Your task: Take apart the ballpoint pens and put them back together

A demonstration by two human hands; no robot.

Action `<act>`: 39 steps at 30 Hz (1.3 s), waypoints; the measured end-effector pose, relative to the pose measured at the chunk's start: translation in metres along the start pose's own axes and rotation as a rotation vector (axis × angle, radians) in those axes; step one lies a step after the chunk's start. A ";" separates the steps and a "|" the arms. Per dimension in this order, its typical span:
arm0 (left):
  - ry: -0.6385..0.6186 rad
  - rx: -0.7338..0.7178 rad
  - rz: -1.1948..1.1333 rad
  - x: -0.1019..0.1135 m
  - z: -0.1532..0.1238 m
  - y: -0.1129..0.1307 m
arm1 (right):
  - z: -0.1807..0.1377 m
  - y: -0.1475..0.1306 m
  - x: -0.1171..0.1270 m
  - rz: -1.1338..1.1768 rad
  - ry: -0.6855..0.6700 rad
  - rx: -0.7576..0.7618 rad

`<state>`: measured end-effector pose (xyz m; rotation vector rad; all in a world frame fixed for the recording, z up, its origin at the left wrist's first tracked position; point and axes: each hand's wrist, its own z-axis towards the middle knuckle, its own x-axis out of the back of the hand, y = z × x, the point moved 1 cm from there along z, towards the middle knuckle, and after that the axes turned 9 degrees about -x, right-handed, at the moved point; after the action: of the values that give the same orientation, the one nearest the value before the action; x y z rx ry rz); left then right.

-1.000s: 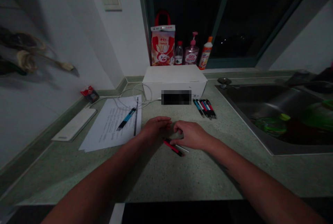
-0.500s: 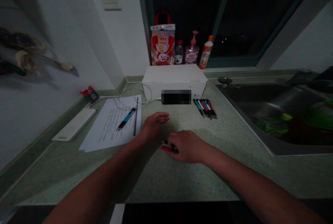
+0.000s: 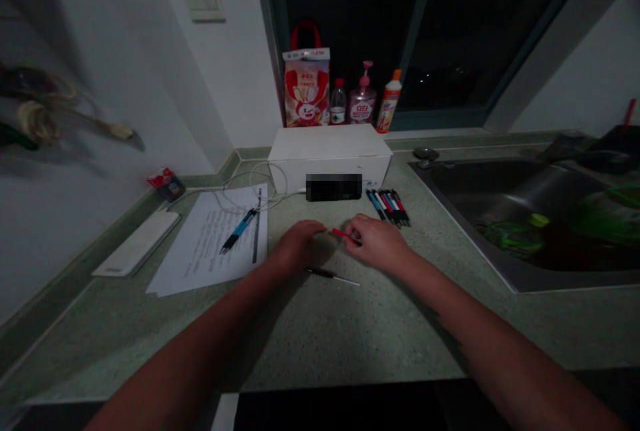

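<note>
My right hand (image 3: 375,239) is closed on a red pen barrel (image 3: 343,234), whose open-looking red end points left. Opposite it, my left hand (image 3: 300,243) has its fingers drawn together, with a tiny pale speck at the fingertips that is too small to name. The red barrel's end is close to those fingertips. On the counter below both hands lies a thin pen refill (image 3: 345,280), dark at the left and silvery at the right.
Several pens (image 3: 388,207) lie in a row beside a phone (image 3: 334,188), which leans on a white box (image 3: 330,144). A blue pen (image 3: 239,231) rests on printed sheets (image 3: 200,244). At right is a sink (image 3: 463,231); at left, a white power strip-like slab (image 3: 137,244).
My right hand has lifted the red barrel off the counter and moved it up and rightward. The thin refill now lies uncovered. My left fingers have drawn closer together.
</note>
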<state>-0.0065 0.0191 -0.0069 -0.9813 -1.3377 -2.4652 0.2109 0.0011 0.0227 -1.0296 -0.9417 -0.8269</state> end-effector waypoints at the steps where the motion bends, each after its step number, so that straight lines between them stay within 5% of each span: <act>1: -0.011 -0.001 0.093 0.002 0.001 0.000 | 0.002 0.004 -0.003 -0.026 0.007 -0.006; 10: -0.123 0.075 0.481 0.005 0.006 0.006 | 0.011 0.008 -0.020 -0.145 0.005 0.038; 25: -0.029 0.025 0.371 0.005 0.005 0.013 | 0.014 0.008 -0.020 -0.055 0.068 0.001; 29: -0.372 -0.189 0.215 0.008 -0.008 0.035 | 0.010 0.009 -0.009 0.013 0.088 -0.033; 32: -0.460 -0.263 0.235 0.006 -0.012 0.042 | 0.007 0.007 -0.004 0.087 0.091 -0.029; 39: -0.305 -0.124 0.349 0.004 -0.004 0.030 | -0.004 -0.008 -0.007 0.206 -0.136 0.171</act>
<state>0.0016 -0.0012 0.0150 -1.5258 -0.9858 -2.2166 0.2023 -0.0048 0.0183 -1.0233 -0.9846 -0.5014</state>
